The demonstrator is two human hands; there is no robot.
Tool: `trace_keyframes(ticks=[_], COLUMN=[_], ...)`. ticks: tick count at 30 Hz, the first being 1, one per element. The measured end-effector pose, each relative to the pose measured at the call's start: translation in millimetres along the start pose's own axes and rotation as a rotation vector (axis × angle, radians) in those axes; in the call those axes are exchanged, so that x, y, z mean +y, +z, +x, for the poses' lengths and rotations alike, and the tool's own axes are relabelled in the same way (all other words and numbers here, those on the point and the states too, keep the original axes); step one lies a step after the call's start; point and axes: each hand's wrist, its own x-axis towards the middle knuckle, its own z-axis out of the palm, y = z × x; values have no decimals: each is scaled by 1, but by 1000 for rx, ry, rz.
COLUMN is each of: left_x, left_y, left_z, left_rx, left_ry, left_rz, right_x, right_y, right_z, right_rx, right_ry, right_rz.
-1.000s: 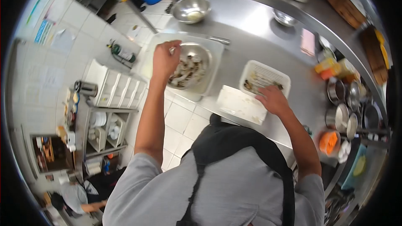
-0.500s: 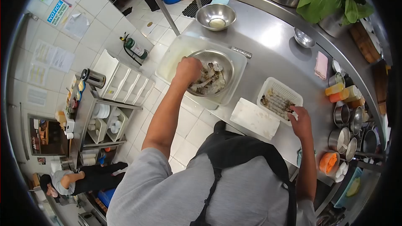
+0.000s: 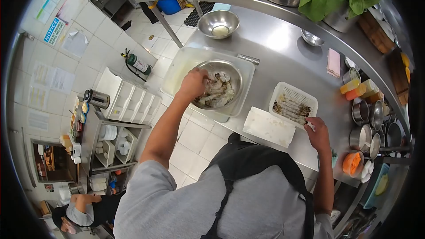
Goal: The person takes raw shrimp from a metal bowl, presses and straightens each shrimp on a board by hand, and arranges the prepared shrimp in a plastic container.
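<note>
Head view: left grip [image 3: 193, 85] at the near-left side of the steel bowl [image 3: 218, 65], fingers curled down inside the rim among the shrimp heap [image 3: 223, 94]; cannot tell whether a piece is held. Heap is loose, greyish with dark bits. Bowl sits in the clear tub [image 3: 179, 66].

Right grip [image 3: 318, 133] at the near-right corner of the white basket [image 3: 278, 89], thumb and fingers bent and close together; cannot tell whether they pinch anything. Shrimp row [image 3: 291, 107] inside the basket, pieces laid close together. White slab [image 3: 268, 127] just beside the basket, near the front edge of the desk [image 3: 265, 68].

Farther back on the desk: second bowl [image 3: 218, 20] beyond the tub; small bowl [image 3: 312, 37] and pink cloth [image 3: 334, 63] toward the right. Co-worker [image 3: 86, 210] at lower left, well apart from the bowl and basket.
</note>
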Motion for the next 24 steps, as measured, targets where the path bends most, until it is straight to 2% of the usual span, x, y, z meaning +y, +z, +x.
trace_keyframes(ticks=[4, 7, 8, 10, 12, 14, 16, 19, 22, 23, 24], left_x=[13, 53, 66, 91, 124, 151, 164, 177, 180, 187, 190], left_y=[-29, -61, -67, -75, -79, -67, -36, 17, 59, 70, 87], left_z=[-7, -19, -21, -27, -35, -41, -46, -56, -73, -80, -84], left_rx=[138, 207, 181, 101, -97, -233, -357, -541, -759, -749, -714], left_ry=[-84, -17, -9, 10, -31, -6, 25, -1, -193, -200, -165], left_rz=[-219, -326, -408, -584, -808, -952, -1026, -1171, -1265, -1180, -1081], right_x=[-6, -35, -36, -26, -35, -54, -99, -81, -60, -54, -47], right_y=[6, 4, 7, 23, 44, 71, 66, 84, 83, 87, 93], right_z=[-4, -4, -1, -2, 4, 18, 23, 22, 3, -2, -5], right_rx=[-5, -98, -114, -146, -186, -259, -357, -551, -524, -499, -482], right_ry=[-32, 87, 64, 44, -8, -4, 299, 396, 437, 464, 403], right_rz=[35, 122, 156, 220, 389, 687, 1266, 1383, 1146, 1099, 952])
